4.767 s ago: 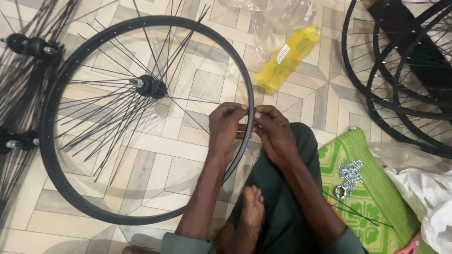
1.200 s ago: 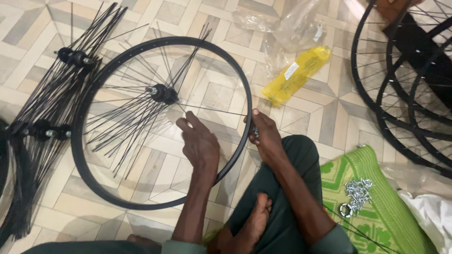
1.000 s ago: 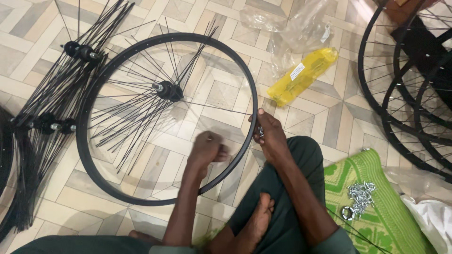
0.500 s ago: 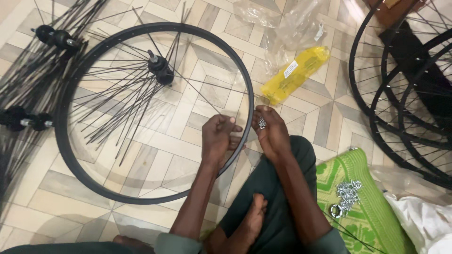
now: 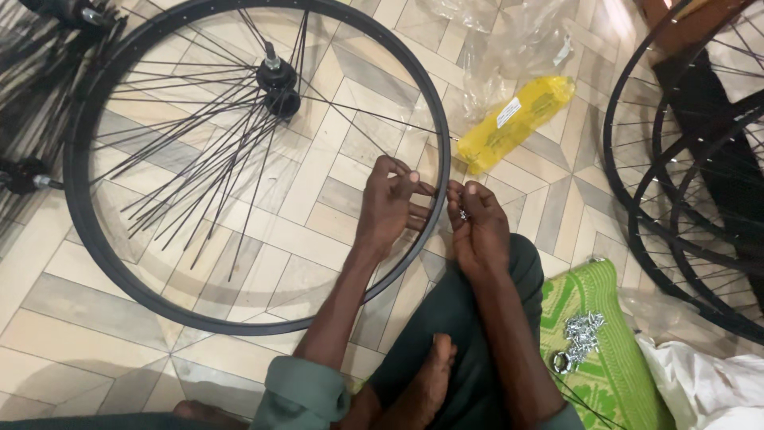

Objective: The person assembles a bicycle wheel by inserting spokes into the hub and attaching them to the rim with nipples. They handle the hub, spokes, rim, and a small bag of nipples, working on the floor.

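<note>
- On the patterned tile floor [image 5: 318, 171], a black bicycle rim [image 5: 79, 215] lies flat before the seated person, its hub [image 5: 278, 84] off-centre toward the top, with loose black spokes [image 5: 199, 159] fanning from it, most not yet reaching the rim.
- Inside the rim at its right edge, the left hand [image 5: 390, 207] pinches narrowly on the end of one spoke, fingertips pressed toward the rim wall.
- Just outside the rim, the right hand [image 5: 477, 227] is closed in a small grip on a tiny silvery piece, probably a spoke nipple [image 5: 462, 213]; it is too small to be sure.
- To do this well, as I judge it: keep the spoke end lined up straight with its rim hole, hold the rim steady with the heel of the left hand, and start the nipple by finger turns so the thread catches cleanly rather than crossing.
- Beside the right knee, a green mat [image 5: 605, 350] carries a heap of silvery nipples [image 5: 582, 336], within easy reach.
- Beyond the hands lie a yellow packet [image 5: 513, 123] and crumpled clear plastic [image 5: 509, 48].
- Laced wheels [image 5: 684, 183] stack at the right; spoked hubs [image 5: 32, 175] lie at the left.
</note>
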`<state>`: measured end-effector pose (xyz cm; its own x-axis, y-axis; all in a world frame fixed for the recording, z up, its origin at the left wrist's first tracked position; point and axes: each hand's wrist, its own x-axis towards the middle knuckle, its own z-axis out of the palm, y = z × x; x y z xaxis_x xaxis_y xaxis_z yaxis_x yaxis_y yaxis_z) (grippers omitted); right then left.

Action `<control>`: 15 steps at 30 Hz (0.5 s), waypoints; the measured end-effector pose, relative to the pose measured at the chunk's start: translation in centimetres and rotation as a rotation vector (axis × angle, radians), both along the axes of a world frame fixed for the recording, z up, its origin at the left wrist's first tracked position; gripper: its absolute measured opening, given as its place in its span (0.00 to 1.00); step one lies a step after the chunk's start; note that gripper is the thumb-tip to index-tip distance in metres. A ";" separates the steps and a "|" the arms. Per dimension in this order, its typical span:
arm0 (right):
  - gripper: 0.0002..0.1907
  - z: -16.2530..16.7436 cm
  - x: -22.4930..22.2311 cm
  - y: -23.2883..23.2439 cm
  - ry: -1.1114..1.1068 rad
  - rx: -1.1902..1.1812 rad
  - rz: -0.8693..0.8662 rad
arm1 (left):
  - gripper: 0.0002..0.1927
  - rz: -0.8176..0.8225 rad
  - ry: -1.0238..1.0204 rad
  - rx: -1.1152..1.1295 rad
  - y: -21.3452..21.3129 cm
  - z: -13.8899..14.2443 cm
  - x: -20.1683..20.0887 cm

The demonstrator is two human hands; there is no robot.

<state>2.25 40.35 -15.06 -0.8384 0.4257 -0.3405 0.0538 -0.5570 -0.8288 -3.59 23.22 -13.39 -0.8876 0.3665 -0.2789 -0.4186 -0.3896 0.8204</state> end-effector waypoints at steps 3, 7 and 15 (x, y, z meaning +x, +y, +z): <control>0.09 0.2 0.0 -0.1 -0.026 0.029 -0.022 | 0.11 0.013 0.041 -0.067 0.1 0.4 0.2; 0.08 0.3 0.1 -0.3 -0.002 0.037 0.001 | 0.11 -0.005 0.046 -0.104 -0.1 1.0 0.2; 0.08 0.5 0.0 -0.5 -0.026 0.047 0.057 | 0.09 -0.051 -0.022 -0.023 -0.7 1.5 -0.5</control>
